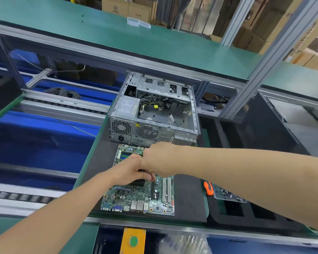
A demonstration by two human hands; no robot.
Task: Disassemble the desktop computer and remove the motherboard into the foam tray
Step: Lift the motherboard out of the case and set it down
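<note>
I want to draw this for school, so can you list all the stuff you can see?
motherboard: one, green, flat on the black mat
computer case: one, silver, open, behind the motherboard
power supply: one, grey, inside the case, left
foam tray: one, black, right of the mat
screwdriver: one, orange handle, by the mat's right edge
small board: one, pale, on the foam tray
button box: one, yellow with green button, nearest edge
cardboard boxes: several, brown, behind the green shelf
cable coil: one, grey, far left
left hand: on a dark part of the motherboard
right hand: beside it, fingers hidden
</note>
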